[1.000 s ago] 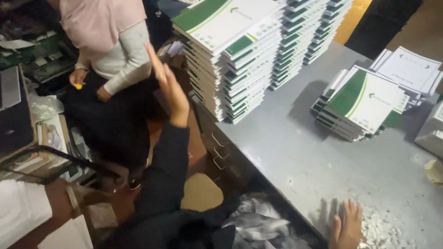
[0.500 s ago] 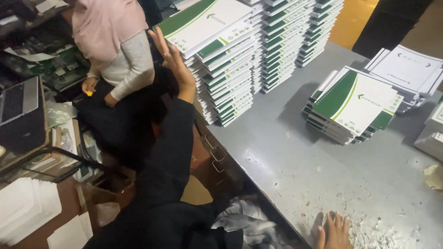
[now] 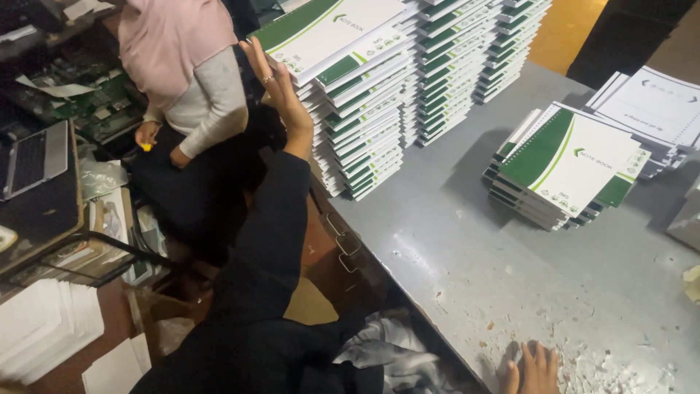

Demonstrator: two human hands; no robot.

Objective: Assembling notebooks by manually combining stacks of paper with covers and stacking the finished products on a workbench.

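My left hand [image 3: 281,95] is raised with its fingers spread, its palm against the left side of a tall stack of green-and-white notebooks [image 3: 350,95]. It grips nothing. A ring shows on one finger. My right hand [image 3: 531,368] rests flat, fingers apart, on the grey table [image 3: 452,241] at the bottom edge of view, among white paper scraps [image 3: 605,365]. A lower pile of the same notebooks [image 3: 565,164] lies at the table's right side.
More notebook stacks [image 3: 467,51] stand at the table's back, and white booklets [image 3: 652,102] at far right. A person in a pink scarf and dark skirt [image 3: 182,87] crouches left of the table. A laptop [image 3: 36,157] and white paper piles [image 3: 51,328] lie at left.
The view has shifted a little, so the stacks sit lower and more central in the frame. My left hand stays against the tall stack; my right hand stays on the table.
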